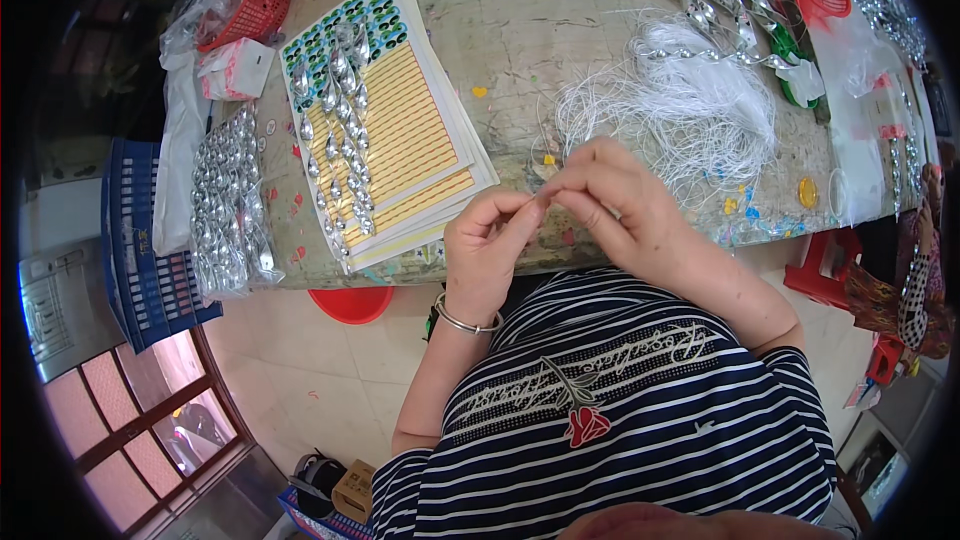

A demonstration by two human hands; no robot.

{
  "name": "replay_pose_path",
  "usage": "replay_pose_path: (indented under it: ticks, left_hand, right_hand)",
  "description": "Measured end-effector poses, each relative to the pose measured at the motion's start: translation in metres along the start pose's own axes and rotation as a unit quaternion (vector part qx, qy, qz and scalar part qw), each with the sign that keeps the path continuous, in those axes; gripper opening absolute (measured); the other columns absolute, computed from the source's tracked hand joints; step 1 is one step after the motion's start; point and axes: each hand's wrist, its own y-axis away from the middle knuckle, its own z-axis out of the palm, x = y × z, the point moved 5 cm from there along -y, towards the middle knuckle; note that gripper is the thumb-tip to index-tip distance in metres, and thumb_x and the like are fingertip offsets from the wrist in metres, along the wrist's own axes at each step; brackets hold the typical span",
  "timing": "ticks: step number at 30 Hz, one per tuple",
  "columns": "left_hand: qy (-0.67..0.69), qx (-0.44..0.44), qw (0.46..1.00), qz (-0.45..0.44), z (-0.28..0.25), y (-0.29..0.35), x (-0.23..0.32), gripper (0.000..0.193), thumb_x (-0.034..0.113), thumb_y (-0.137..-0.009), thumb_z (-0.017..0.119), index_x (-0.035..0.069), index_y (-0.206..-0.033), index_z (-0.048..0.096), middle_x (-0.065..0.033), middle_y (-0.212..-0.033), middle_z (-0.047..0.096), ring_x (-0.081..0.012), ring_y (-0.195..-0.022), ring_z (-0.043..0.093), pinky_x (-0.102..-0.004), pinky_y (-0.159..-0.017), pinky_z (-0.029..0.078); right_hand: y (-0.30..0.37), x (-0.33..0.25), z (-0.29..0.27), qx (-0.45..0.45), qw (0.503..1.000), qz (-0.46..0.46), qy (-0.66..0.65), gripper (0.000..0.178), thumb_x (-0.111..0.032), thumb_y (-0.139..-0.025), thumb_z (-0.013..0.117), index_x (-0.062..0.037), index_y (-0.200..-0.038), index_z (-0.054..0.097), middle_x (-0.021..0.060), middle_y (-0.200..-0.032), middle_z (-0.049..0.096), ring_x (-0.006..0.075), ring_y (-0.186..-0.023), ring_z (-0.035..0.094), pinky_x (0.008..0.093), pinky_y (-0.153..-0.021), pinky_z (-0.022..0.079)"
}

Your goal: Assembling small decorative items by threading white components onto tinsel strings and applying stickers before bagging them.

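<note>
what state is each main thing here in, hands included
Left hand, grip pinched shut, contents unclear
Right hand, grip pinched shut, contents unclear
White strings, loose and tangled
Printed sheets, stacked unevenly
Silver twisted strips, lying across the sheets
Silver bracelet, worn

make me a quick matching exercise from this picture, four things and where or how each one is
Column one
1. left hand
2. white strings
3. stack of sheets
4. shirt

Column two
a. dark with pale stripes
b. partly covered by silver twisted strips
c. fingertips close to those of the right hand
d. on the table, beyond the right hand

Pairs: 1-c, 2-d, 3-b, 4-a
</note>
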Motion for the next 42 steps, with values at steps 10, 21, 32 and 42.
replay_pose_path:
  ticks: [10,21,32,42]
  left_hand:
    - [-0.126,0.004,0.990,0.058,0.003,-0.002,0.001,0.007,0.001,-0.086,0.063,-0.001,-0.092,0.065,-0.0018,-0.081,0.059,-0.0065,-0.070,0.053,-0.0193,-0.064,0.043]
    - [-0.129,0.018,0.989,0.071,0.003,-0.004,-0.006,0.009,0.002,-0.085,0.064,-0.001,-0.093,0.066,-0.0035,-0.083,0.061,-0.0080,-0.071,0.056,-0.0209,-0.065,0.046]
    - [-0.304,0.002,0.931,0.203,0.010,-0.003,0.009,0.007,0.003,-0.083,0.064,0.000,-0.089,0.065,-0.0079,-0.078,0.060,-0.0198,-0.069,0.058,-0.0282,-0.063,0.046]
    - [-0.213,0.022,0.973,0.092,0.002,-0.004,-0.006,0.008,0.004,-0.084,0.065,0.000,-0.091,0.066,-0.0037,-0.075,0.059,-0.0099,-0.067,0.057,-0.0228,-0.061,0.046]
  right_hand:
    - [0.003,-0.001,0.000,0.012,0.989,-0.074,0.125,0.016,-0.002,-0.074,0.068,-0.0046,-0.089,0.066,0.0082,-0.081,0.058,0.0245,-0.074,0.059,0.0326,-0.061,0.047]
    - [0.005,0.003,0.006,0.037,0.977,-0.092,0.187,0.017,-0.004,-0.070,0.071,-0.0046,-0.087,0.066,0.0071,-0.081,0.059,0.0244,-0.072,0.060,0.0335,-0.060,0.048]
    - [0.002,0.006,0.007,0.008,0.978,-0.062,0.197,0.012,-0.004,-0.069,0.071,-0.0056,-0.080,0.066,0.0065,-0.078,0.059,0.0248,-0.070,0.060,0.0340,-0.058,0.048]
    - [0.002,0.013,0.014,0.029,0.983,-0.055,0.175,0.013,-0.004,-0.068,0.071,-0.0054,-0.079,0.064,0.0079,-0.078,0.058,0.0253,-0.069,0.060,0.0338,-0.057,0.048]
